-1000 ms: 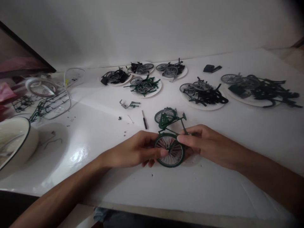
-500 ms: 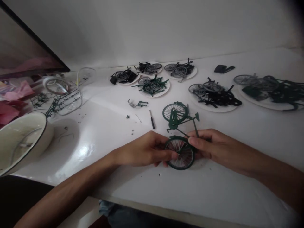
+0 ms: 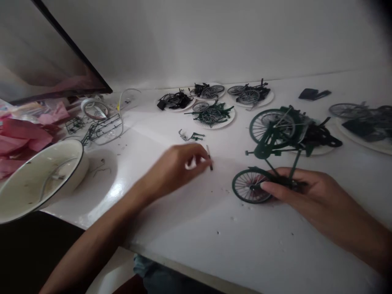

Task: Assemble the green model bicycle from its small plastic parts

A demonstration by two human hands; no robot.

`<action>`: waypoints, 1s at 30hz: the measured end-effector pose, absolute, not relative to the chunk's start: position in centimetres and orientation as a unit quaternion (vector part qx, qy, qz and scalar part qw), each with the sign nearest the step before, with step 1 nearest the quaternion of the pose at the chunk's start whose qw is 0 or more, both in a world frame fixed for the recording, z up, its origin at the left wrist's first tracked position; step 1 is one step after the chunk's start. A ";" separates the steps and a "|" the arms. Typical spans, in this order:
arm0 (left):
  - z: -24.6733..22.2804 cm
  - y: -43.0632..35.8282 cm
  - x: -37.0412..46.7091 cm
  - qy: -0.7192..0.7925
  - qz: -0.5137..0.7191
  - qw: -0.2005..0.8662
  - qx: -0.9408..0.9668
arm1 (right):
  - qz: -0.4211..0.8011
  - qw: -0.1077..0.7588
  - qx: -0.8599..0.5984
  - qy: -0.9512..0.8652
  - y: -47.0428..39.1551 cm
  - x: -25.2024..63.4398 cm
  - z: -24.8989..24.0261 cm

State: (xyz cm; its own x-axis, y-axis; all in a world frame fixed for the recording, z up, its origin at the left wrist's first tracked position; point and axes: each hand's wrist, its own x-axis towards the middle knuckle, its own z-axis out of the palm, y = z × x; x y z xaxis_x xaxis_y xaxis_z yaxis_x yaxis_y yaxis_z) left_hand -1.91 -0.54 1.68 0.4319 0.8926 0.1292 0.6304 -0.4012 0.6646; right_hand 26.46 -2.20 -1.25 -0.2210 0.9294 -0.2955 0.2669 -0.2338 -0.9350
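Note:
A green miniature bicycle (image 3: 267,143) is held off the table in my right hand (image 3: 315,196). The thumb presses by the hub of its front wheel and the fingers wrap behind the frame, partly hidden. My left hand (image 3: 180,167) is at a small screwdriver (image 3: 210,158) with a dark handle; thumb and forefinger pinch at the handle, which still looks low over the table. Beyond that hand lie small green and silver parts (image 3: 192,135). Tiny bits (image 3: 226,190) are scattered on the tabletop near the bicycle's front wheel.
Several white plates hold dark bicycle parts, among them one with green parts (image 3: 211,114). An enamel basin (image 3: 80,161) stands at the left, with wire frames (image 3: 105,128), a tape roll (image 3: 95,109) and pink material (image 3: 23,136) behind it. A dark flat piece (image 3: 312,94) lies back right.
My left hand has let go of the front wheel and moved left to the screwdriver. My right hand has raised the bicycle and shifted it right. The view has turned slightly left.

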 end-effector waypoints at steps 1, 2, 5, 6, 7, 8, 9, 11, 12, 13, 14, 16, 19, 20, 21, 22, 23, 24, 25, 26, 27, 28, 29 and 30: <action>2.0 0.1 -3.4 0.500 0.234 0.185 0.813 | 0.549 0.299 -0.563 -0.540 -2.0 26.6 -1.4; 2.3 0.7 -4.8 0.528 0.210 0.121 0.814 | 0.545 0.301 -0.572 -0.534 -1.9 26.7 -1.5; 2.5 2.0 -8.5 0.586 0.114 0.076 0.799 | 0.557 0.307 -0.572 -0.519 -1.6 26.8 -1.8; 2.4 2.2 -9.2 0.593 0.087 0.087 0.796 | 0.561 0.305 -0.566 -0.520 -1.5 26.8 -1.9; 2.3 2.2 -9.5 0.596 0.067 0.098 0.794 | 0.565 0.305 -0.559 -0.524 -1.5 26.8 -1.9; 2.2 2.2 -9.6 0.594 0.052 0.107 0.796 | 0.570 0.306 -0.551 -0.527 -1.6 26.8 -1.9; 2.0 2.1 -9.4 0.591 0.043 0.108 0.798 | 0.574 0.306 -0.545 -0.528 -1.6 26.8 -2.0; 1.8 1.7 -8.4 0.577 0.046 0.081 0.811 | 0.580 0.306 -0.540 -0.528 -1.6 27.0 -2.1; 1.8 1.5 -7.8 0.562 0.054 0.059 0.823 | 0.582 0.302 -0.538 -0.529 -1.6 27.1 -2.2; 1.7 1.4 -7.2 0.542 0.065 0.039 0.837 | 0.583 0.297 -0.538 -0.531 -1.6 27.2 -2.2; 1.6 1.4 -6.6 0.515 0.075 0.028 0.854 | 0.585 0.293 -0.538 -0.532 -1.6 27.3 -2.3; 1.3 1.4 -5.8 0.456 0.084 0.035 0.885 | 0.594 0.284 -0.536 -0.529 -1.6 27.3 -2.2; 0.6 1.8 -5.3 0.408 0.085 0.037 0.908 | 0.603 0.283 -0.536 -0.519 -1.5 27.1 -1.9; 0.4 1.9 -5.2 0.405 0.082 0.020 0.911 | 0.605 0.283 -0.534 -0.518 -1.5 27.0 -1.8; 0.2 1.9 -5.2 0.405 0.076 -0.001 0.911 | 0.609 0.283 -0.530 -0.517 -1.5 26.9 -1.7; 0.1 1.9 -5.1 0.405 0.067 -0.022 0.911 | 0.615 0.284 -0.523 -0.518 -1.5 26.9 -1.7; 0.0 1.9 -5.0 0.407 0.056 -0.041 0.911 | 0.621 0.283 -0.515 -0.519 -1.5 26.9 -1.7; 0.0 1.8 -4.9 0.408 0.045 -0.056 0.910 | 0.625 0.282 -0.508 -0.521 -1.5 27.0 -1.8; 0.0 1.6 -4.8 0.410 0.036 -0.067 0.909 | 0.626 0.282 -0.503 -0.525 -1.5 27.1 -1.9; 0.0 1.5 -4.6 0.412 0.030 -0.075 0.908 | 0.626 0.281 -0.501 -0.528 -1.5 27.2 -2.0; 0.1 1.3 -4.6 0.415 0.028 -0.080 0.906 | 0.623 0.282 -0.500 -0.531 -1.5 27.3 -2.1; 0.1 1.2 -4.5 0.419 0.029 -0.084 0.904 | 0.621 0.282 -0.500 -0.533 -1.5 27.3 -2.1; 0.2 1.2 -4.5 0.423 0.035 -0.084 0.902 | 0.621 0.283 -0.500 -0.533 -1.6 27.4 -2.0; 0.3 1.1 -4.4 0.426 0.047 -0.081 0.900 | 0.624 0.285 -0.498 -0.531 -1.6 27.3 -1.9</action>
State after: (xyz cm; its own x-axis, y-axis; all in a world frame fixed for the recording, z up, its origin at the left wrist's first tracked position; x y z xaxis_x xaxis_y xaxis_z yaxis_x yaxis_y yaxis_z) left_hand -4.43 1.10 0.34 0.6333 0.7585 0.1539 0.7738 -0.6244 -0.1067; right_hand 27.30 -1.63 -1.92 -0.3415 0.8843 -0.3184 0.1728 -0.2740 -0.9461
